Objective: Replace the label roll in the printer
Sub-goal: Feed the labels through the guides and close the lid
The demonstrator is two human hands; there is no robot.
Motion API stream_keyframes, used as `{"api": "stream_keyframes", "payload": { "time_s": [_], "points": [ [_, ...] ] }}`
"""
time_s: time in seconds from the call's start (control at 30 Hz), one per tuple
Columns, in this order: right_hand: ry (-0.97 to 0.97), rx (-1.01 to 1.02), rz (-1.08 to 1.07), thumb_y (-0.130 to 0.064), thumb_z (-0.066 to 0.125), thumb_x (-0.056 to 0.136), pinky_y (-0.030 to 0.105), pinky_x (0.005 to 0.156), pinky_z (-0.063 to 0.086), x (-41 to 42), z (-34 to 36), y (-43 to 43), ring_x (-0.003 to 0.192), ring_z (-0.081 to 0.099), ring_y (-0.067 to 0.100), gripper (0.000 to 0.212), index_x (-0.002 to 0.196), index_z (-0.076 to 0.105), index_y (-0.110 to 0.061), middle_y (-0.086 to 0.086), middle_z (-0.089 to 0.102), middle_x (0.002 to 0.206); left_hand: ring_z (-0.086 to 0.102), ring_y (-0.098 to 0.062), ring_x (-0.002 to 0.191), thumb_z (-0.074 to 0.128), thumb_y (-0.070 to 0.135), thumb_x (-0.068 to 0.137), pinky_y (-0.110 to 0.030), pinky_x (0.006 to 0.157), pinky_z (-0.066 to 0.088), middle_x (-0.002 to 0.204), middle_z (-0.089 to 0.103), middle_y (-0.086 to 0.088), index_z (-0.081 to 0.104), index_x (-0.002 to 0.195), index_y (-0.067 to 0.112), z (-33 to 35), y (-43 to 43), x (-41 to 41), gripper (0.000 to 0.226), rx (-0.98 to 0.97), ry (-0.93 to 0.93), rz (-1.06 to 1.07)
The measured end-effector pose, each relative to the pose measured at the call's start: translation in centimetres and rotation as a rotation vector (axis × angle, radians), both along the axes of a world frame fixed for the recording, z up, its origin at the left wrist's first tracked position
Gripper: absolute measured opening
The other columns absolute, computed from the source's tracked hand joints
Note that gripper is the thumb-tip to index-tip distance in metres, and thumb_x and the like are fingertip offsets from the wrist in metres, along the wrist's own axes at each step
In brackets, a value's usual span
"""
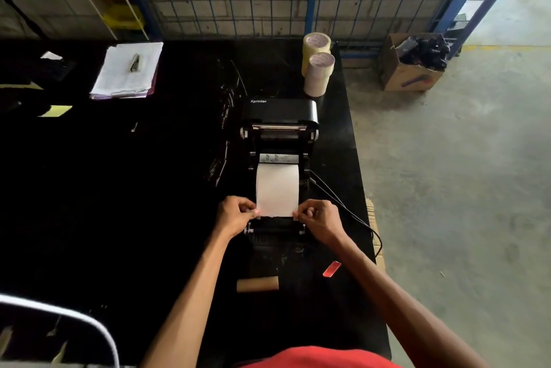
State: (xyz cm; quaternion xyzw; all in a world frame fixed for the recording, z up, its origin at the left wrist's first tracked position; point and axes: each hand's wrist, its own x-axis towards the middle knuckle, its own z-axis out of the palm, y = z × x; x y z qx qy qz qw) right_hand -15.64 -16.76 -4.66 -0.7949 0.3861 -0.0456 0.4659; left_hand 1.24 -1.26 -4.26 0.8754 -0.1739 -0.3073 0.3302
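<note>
in front of the open printer (278, 141), on the near side of its raised lid, a white strip of label paper (277, 190) ran from the label roll (278, 158) seated in the printer's well toward the person. the strip's long axis lay from the lid end to the near end of the printer, its free edge pointing at the person and sitting just above the printer's front feed slot. the roll's own axis ran across the printer, side to side.

the left hand (235, 215) was closed in a pinch on the left corner of the free edge, thumb and forefinger pressed together on the paper. the right hand (319, 217) did the same on the right corner, its other fingers curled in. neither hand held anything else.

the paper looked thin, light and limp, likely to crease or skew if tugged from one side, so holding both corners and pulling evenly seemed the sound way to keep it square to the printer's guides. the roll probably turned freely and needed only a gentle draw.

nearer the person than the printer, a bare cardboard core (258, 284) lay on the black tabletop (149, 188), its length across the printer's line, apparently the spent one. beyond the printer's lid stood two stacks of tape rolls (317, 69).
</note>
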Motion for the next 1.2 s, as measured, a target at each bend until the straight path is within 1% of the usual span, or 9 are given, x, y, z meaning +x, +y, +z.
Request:
{"api": "stream_keyframes", "payload": {
  "time_s": [0.17,0.4,0.47,0.57,0.7,0.8,0.97,1.1,1.2],
  "points": [
    [0.041,-0.085,-0.096,-0.031,0.078,0.083,0.015,0.059,0.046,1.1,-1.0,-0.2,0.067,0.064,0.0,0.005,0.082,0.079,-0.026,-0.011,0.07,0.072,0.057,-0.004,0.058,0.08,0.025,0.079,-0.016,0.047,0.036,0.062,0.061,0.01,0.076,0.082,0.019,0.4,-1.5,-0.8,0.007,0.068,-0.152,0.074],
    [0.174,-0.029,-0.087,-0.032,0.075,0.085,0.018,0.05,0.04,1.8,-1.1,-0.6,0.063,0.06,0.004,0.005,0.084,0.079,-0.03,-0.011,0.066,0.071,0.056,-0.006,0.059,0.076,0.028,0.083,-0.015,0.044,0.035,0.081,0.071,0.003,0.077,0.091,0.019,-0.2,-2.0,-1.3,0.011,0.184,-0.14,0.113],
    [0.23,-0.035,0.001,-0.032,0.075,0.084,0.017,0.05,0.04,2.1,-1.0,-1.5,0.065,0.06,0.004,0.007,0.084,0.08,-0.028,-0.01,0.069,0.074,0.058,-0.007,0.061,0.074,0.029,0.084,-0.016,0.05,0.043,0.088,0.073,0.002,0.076,0.092,0.019,-0.3,-2.0,-1.0,0.013,0.204,-0.12,0.086],
    [0.285,-0.024,0.072,-0.032,0.075,0.083,0.017,0.05,0.041,2.9,-0.9,-2.3,0.062,0.058,0.0,0.008,0.082,0.08,-0.026,-0.007,0.076,0.083,0.067,-0.017,0.082,0.076,0.035,0.081,-0.024,0.069,0.051,0.091,0.072,0.002,0.076,0.096,0.018,-0.3,-2.1,-0.5,0.023,0.208,-0.11,0.033],
    [0.312,-0.045,0.11,-0.03,0.076,0.082,0.016,0.048,0.04,3.2,-0.9,-2.6,0.059,0.058,-0.001,0.006,0.08,0.08,-0.026,-0.005,0.077,0.082,0.064,-0.014,0.082,0.081,0.033,0.076,-0.025,0.069,0.049,0.097,0.073,-0.003,0.076,0.095,0.015,-1.0,-2.1,-0.5,0.026,0.134,-0.038,0.127],
    [0.241,-0.036,0.055,-0.039,0.082,0.077,0.019,0.052,0.047,3.0,-1.1,-2.4,0.058,0.063,0.001,0.015,0.078,0.08,-0.024,-0.007,0.076,0.074,0.066,-0.016,0.085,0.081,0.033,0.077,-0.028,0.075,0.055,0.1,0.074,-0.005,0.076,0.096,0.018,-1.0,-2.2,-0.4,0.025,0.168,-0.082,0.09],
    [0.174,0.025,-0.04,-0.044,0.08,0.079,0.019,0.052,0.039,2.6,-1.6,-1.8,0.05,0.055,0.0,0.019,0.075,0.08,-0.026,-0.012,0.066,0.059,0.068,-0.019,0.09,0.08,0.041,0.076,-0.041,0.093,0.053,0.102,0.075,-0.001,0.075,0.096,0.022,-0.6,-2.6,0.0,0.028,0.282,-0.136,-0.008],
    [0.256,-0.016,0.021,-0.043,0.079,0.082,0.019,0.048,0.038,2.6,-1.3,-1.9,0.049,0.055,0.002,0.02,0.072,0.079,-0.025,-0.013,0.064,0.057,0.069,-0.02,0.091,0.078,0.05,0.073,-0.041,0.092,0.053,0.094,0.075,0.001,0.074,0.088,0.023,0.0,-3.0,-0.3,0.032,0.315,-0.121,0.011],
    [0.325,-0.025,0.03,-0.041,0.079,0.081,0.022,0.047,0.037,3.2,-0.7,-2.1,0.053,0.055,0.003,0.018,0.071,0.078,-0.027,-0.014,0.062,0.057,0.067,-0.021,0.092,0.078,0.057,0.069,-0.042,0.091,0.053,0.092,0.071,0.0,0.064,0.08,0.024,0.1,-3.2,-1.7,0.038,0.294,-0.187,0.056]
  ]
}}
